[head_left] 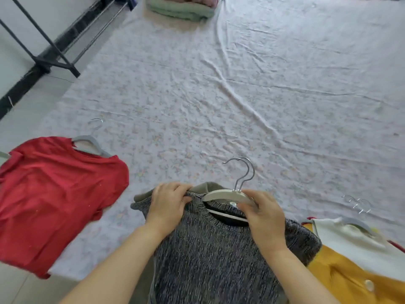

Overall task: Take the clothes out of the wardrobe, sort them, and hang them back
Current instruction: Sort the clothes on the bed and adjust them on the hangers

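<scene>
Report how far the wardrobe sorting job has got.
Done: clothes are out, lying on the sheet: red T-shirt left, white top and yellow top right. In hand: left hand pinches the collar of the grey knit top, right hand grips its white hanger. Left: hanging back; every visible garment lies on the sheet.

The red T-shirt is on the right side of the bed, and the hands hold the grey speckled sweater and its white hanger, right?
No. The head view shows the red T-shirt on the left side of the flowery bedsheet, not the right. The left hand does hold the grey speckled knit sweater, the right hand its white hanger.
</scene>
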{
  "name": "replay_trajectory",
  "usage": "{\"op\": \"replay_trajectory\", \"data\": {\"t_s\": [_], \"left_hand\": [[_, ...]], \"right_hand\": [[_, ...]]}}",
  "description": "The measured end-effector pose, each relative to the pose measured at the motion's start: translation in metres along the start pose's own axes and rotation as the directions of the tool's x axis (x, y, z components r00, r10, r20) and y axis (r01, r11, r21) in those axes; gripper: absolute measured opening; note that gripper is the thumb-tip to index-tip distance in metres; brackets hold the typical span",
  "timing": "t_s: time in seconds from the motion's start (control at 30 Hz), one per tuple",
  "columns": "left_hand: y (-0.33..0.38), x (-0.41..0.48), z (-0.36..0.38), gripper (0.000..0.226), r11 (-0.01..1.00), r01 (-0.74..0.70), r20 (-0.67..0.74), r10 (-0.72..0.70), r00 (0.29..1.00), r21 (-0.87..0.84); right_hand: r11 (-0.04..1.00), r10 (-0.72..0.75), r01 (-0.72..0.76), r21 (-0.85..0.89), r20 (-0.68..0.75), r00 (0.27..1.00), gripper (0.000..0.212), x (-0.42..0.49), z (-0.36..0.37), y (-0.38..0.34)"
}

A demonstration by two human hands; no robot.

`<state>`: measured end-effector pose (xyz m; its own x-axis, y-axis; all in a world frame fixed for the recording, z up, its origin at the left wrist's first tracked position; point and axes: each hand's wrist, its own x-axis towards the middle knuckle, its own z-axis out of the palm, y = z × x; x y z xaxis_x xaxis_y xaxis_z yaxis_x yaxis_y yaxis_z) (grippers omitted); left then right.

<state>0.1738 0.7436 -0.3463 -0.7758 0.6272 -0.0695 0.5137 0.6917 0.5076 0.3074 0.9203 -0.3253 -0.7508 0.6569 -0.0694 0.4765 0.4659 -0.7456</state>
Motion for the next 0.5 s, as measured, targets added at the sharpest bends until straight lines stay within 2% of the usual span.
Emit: {"op": "replay_trajectory", "data": {"t_s": [0.23, 0.33, 0.5], "left_hand": [[0.008, -0.069, -0.089, 0.024, 0.999, -0.005, -0.179, 0.013, 0.984, 0.045], [0.002, -0.096, -0.120, 0.023, 0.997, -0.029, -0.272, 0.047, 0.961, 0.069], [-0.028, -0.162, -0.180, 0.033, 0.999, 0.012, -0.375, 0.004, 0.927, 0.040]], "right_hand": [[0.989, -0.134, 0.136, 0.061, -0.031, 0.990, 0.024, -0.056, -0.034, -0.088], [0.981, -0.184, 0.185, 0.062, -0.022, 0.983, 0.024, -0.074, -0.036, -0.122], [0.944, -0.327, 0.328, 0.035, -0.036, 0.944, 0.026, -0.126, -0.020, -0.194]]}}
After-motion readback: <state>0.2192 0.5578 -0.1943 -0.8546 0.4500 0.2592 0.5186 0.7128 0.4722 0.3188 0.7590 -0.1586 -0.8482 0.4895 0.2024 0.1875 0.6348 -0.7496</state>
